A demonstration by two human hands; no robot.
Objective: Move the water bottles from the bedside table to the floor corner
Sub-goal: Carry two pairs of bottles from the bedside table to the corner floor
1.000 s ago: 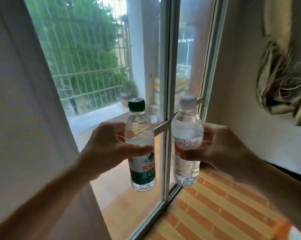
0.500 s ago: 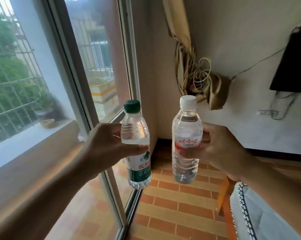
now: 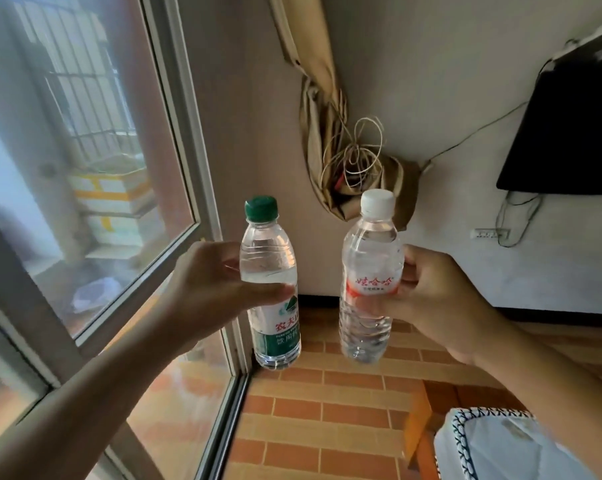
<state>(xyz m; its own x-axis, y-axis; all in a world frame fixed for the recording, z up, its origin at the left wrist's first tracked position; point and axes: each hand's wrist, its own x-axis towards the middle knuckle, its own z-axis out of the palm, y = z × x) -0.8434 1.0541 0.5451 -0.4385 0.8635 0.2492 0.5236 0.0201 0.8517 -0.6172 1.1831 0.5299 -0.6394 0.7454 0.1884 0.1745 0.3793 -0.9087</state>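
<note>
The stuff outside the glass door (image 3: 95,188) is blurry, so only some bars and a pale box with yellow stripes show. The black screen (image 3: 569,133) on the wall is cut off at the right edge. A white cloth with a blue stitched edge (image 3: 500,445) is cut off at the bottom corner, and what it covers is hidden. The fingers of both hands are mostly hidden behind the bottles.

The left hand (image 3: 209,292) is wrapped around the green-capped bottle (image 3: 271,282), with the thumb across the front just above the label. The right hand (image 3: 434,299) is wrapped around the white-capped bottle (image 3: 368,282), with the thumb pressing on the lower part. Both bottles are up in the air, side by side but not touching, in front of the floor corner where the door frame meets the wall. The green-capped one stands straight. The white-capped one leans a little to the right at the top.

Both bottles are clear plastic with ridges, and water fills them almost to the neck. One has a green and white label with red letters (part of it is turned away). The other has a white label with red writing.

The floor (image 3: 327,410) is made of orange and tan tiles shaped like bricks. A tan curtain (image 3: 320,126) hangs in the corner, tied in a knot with loops of thin wire (image 3: 361,150).
</note>
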